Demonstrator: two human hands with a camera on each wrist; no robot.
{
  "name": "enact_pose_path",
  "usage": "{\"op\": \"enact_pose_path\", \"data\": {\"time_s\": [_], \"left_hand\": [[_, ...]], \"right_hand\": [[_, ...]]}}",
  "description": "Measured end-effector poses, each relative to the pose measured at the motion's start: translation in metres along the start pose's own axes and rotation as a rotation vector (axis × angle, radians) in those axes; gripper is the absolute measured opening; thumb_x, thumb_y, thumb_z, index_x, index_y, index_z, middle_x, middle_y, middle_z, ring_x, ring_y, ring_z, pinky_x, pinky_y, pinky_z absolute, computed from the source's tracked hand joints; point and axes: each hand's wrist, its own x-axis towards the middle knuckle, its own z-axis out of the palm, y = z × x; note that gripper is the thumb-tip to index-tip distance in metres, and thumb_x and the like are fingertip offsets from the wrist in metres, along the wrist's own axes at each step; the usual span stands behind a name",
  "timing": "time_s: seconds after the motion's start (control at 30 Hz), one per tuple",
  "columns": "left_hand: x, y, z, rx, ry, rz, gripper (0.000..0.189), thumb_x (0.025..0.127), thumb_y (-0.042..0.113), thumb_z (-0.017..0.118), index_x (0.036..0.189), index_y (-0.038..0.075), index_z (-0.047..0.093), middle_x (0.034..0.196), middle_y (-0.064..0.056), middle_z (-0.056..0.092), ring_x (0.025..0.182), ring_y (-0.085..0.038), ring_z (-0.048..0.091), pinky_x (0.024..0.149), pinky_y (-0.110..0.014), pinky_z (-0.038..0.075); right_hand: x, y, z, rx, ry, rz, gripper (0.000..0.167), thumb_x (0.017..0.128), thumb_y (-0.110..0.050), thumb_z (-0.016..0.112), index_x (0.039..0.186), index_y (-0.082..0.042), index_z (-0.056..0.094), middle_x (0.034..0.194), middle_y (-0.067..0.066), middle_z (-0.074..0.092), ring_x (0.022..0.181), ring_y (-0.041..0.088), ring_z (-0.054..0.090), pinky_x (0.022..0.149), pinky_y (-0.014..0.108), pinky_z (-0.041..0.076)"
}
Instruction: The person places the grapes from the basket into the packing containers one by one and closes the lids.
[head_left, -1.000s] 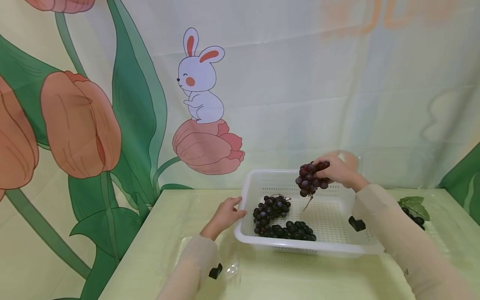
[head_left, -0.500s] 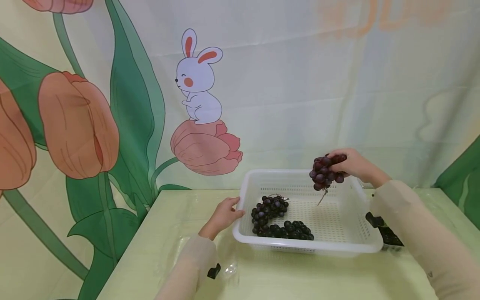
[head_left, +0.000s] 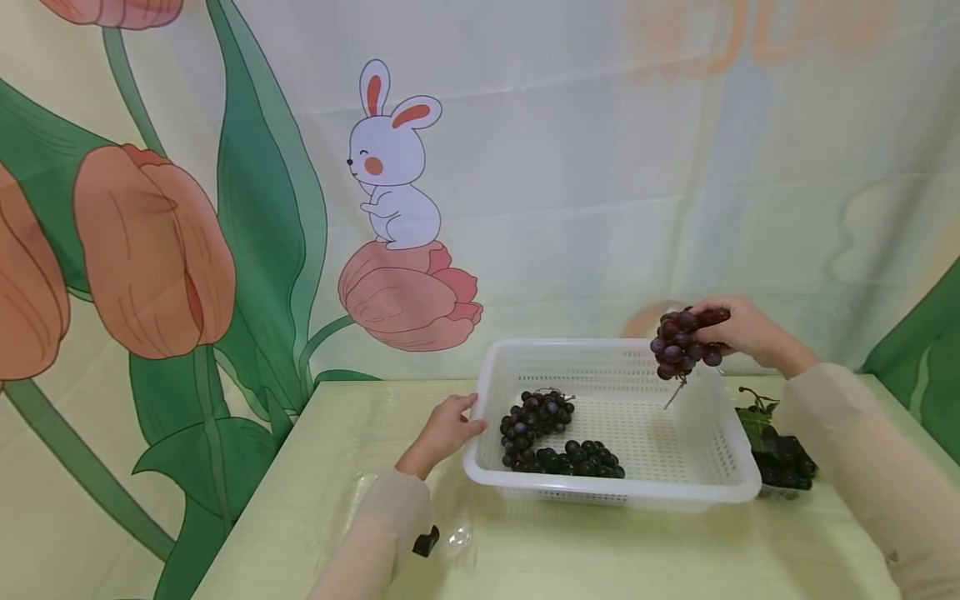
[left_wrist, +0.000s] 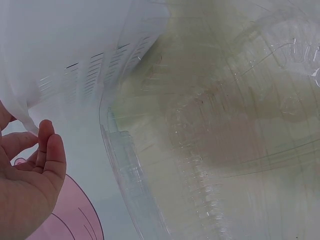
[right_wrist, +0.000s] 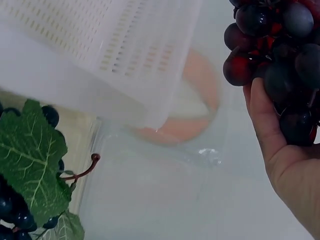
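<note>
My right hand (head_left: 750,333) grips a bunch of dark red grapes (head_left: 675,343) above the right back corner of a white plastic basket (head_left: 675,492). A thin stem dangles below it. In the right wrist view the thumb presses against the grapes (right_wrist: 280,65); the other fingers are hidden. My left hand (head_left: 444,433) holds the basket's left rim, seen also in the left wrist view with the rim between the fingers. Inside the basket, at the left, lie a dark purple grape bunch (head_left: 536,421) and a blackish bunch (head_left: 581,460).
Right of the basket, dark grapes (head_left: 783,471) with a green leaf (right_wrist: 30,150) sit in a clear container, partly behind the right sleeve. Clear plastic trays (left_wrist: 200,195) lie on the table left of the basket. A printed curtain (head_left: 562,208) hangs behind.
My right hand has moved rightward with the red grapes, from over the basket's middle to its right back corner. The left hand stays on the rim.
</note>
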Motion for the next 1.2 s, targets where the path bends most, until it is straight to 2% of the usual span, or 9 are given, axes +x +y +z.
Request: {"op": "enact_pose_path", "data": {"time_s": [0.17,0.43,0.77,1.13,1.2], "left_hand": [[0.001,0.0,0.0,0.0,-0.005,-0.008,0.052,0.083,0.013,0.059,0.129,-0.004,0.041,0.118,-0.023,0.048,0.087,-0.027,0.059,0.07,-0.033,0.051],[0.001,0.0,0.001,-0.012,-0.002,-0.009,0.053,0.083,0.012,0.059,0.129,-0.005,0.04,0.117,-0.023,0.048,0.086,-0.027,0.058,0.069,-0.032,0.051],[0.0,0.001,0.0,-0.007,-0.01,-0.019,0.053,0.084,0.013,0.058,0.13,-0.004,0.039,0.118,-0.023,0.048,0.085,-0.025,0.058,0.068,-0.032,0.05],[-0.001,0.002,0.0,0.004,-0.013,-0.014,0.053,0.084,0.013,0.058,0.13,-0.005,0.04,0.119,-0.024,0.048,0.086,-0.027,0.059,0.069,-0.032,0.051],[-0.001,0.002,0.0,0.003,-0.015,-0.019,0.053,0.084,0.013,0.058,0.13,-0.005,0.039,0.119,-0.024,0.048,0.087,-0.027,0.059,0.07,-0.033,0.051]], "right_hand": [[-0.007,0.013,-0.011,0.017,0.009,0.014,0.039,0.085,-0.016,0.057,0.116,0.003,0.045,0.098,0.001,0.055,0.076,0.006,0.06,0.064,0.033,0.052],[-0.02,0.033,-0.027,0.046,0.021,0.036,0.02,0.085,-0.018,0.057,0.104,-0.014,0.053,0.086,-0.017,0.055,0.075,0.005,0.06,0.064,0.032,0.052],[-0.038,0.052,-0.044,0.045,0.023,0.065,0.014,0.087,-0.017,0.054,0.095,-0.028,0.054,0.084,-0.019,0.056,0.075,0.004,0.06,0.063,0.031,0.052],[-0.056,0.076,-0.058,0.064,0.039,0.111,0.021,0.087,-0.015,0.053,0.091,-0.036,0.054,0.083,-0.022,0.055,0.074,0.002,0.059,0.064,0.029,0.052],[-0.059,0.08,-0.061,0.049,0.05,0.119,0.018,0.087,-0.016,0.053,0.093,-0.033,0.053,0.084,-0.019,0.055,0.074,0.003,0.058,0.063,0.03,0.052]]}}
